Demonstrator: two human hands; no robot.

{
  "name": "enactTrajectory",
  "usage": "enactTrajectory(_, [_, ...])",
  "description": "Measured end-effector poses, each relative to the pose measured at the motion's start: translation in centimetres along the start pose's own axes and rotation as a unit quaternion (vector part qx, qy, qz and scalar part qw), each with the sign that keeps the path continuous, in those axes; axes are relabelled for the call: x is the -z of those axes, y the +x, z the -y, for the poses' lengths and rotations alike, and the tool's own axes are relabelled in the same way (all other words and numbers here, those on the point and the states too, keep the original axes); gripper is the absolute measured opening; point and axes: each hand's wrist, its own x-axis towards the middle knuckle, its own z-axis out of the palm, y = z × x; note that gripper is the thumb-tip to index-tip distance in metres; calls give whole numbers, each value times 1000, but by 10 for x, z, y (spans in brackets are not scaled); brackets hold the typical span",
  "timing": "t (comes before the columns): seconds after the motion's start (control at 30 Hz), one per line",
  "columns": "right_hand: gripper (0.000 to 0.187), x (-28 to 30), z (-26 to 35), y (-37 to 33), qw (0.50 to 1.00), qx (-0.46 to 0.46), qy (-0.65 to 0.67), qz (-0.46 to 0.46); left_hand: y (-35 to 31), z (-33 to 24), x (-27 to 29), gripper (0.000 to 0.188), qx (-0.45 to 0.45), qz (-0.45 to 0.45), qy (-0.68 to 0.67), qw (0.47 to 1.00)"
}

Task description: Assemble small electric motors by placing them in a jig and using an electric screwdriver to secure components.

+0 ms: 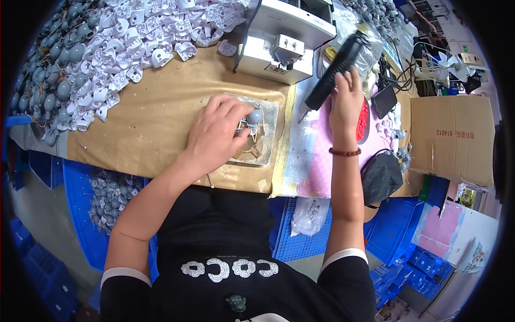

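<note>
My left hand (214, 131) is closed on a small part with a grey ball-shaped end (255, 116), at the right of its fingertips. White plastic and a thin yellowish wire show beside the ball; my fingers hide the rest. Under it lies a metal plate (271, 121) on the brown-covered table (155, 115). In my right hand (347, 102) is a black electric screwdriver (337, 70), tilted with its bit pointing down and left. The bit is to the right of the metal plate, apart from the part. Below the right hand sits a dish of small red pieces (362, 122).
Loose white plastic shells (134, 48) and grey ball parts (64, 88) are heaped at the far left. A white metal machine (276, 59) stands behind the plate. At right are a black pouch (382, 177) and a cardboard box (453, 139). A blue bin (80, 214) holds more parts.
</note>
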Motion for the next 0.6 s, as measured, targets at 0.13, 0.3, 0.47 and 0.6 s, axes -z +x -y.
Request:
enactTrajectory(0.13, [27, -19, 7, -53, 969, 133, -120, 172, -9, 6, -5, 34, -28, -29, 8, 999])
enactTrajectory(0.3, [11, -41, 9, -84, 959, -1, -38, 281, -7, 0, -3, 34, -27, -22, -6, 999])
enactTrajectory(0.47, [14, -60, 27, -77, 970, -71, 90, 215, -9, 5, -6, 39, -50, -41, -24, 998])
enactTrajectory(0.6, [14, -54, 24, -74, 954, -138, 124, 236, -23, 3, 15, 44, -49, -51, -57, 996])
